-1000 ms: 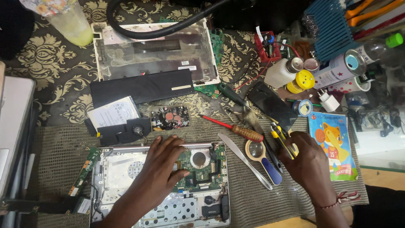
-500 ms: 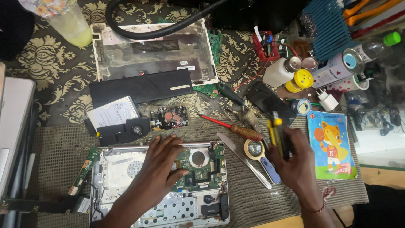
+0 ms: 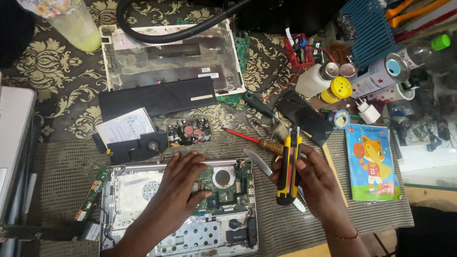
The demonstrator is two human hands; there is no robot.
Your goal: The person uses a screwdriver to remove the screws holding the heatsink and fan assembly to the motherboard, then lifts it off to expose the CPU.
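Right hand [image 3: 316,183] gripping yellow-and-black utility knife [image 3: 289,167], closed around it.
Left hand [image 3: 183,183] resting open, probably flat, on opened laptop's green motherboard [image 3: 223,190], holding nothing; knife just right of it.

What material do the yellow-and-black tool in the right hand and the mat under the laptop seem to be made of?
Yellow-and-black utility knife: probably moulded plastic, smooth and slightly glossy, with a metal tip. Olive mesh mat: apparently soft woven or rubbery netting, matt, with open holes showing.

The worktop [image 3: 43,76] wears a dark cloth with gold flourishes, and a mesh mat [image 3: 57,171] covers its near part. Under the left fingers [image 3: 188,164] an opened laptop [image 3: 143,200] lies on the mat. Beyond them rest a black battery bar [image 3: 157,97] and a white case shell [image 3: 171,57]; right of the right fingers [image 3: 312,159] lies a cartoon booklet [image 3: 373,162].
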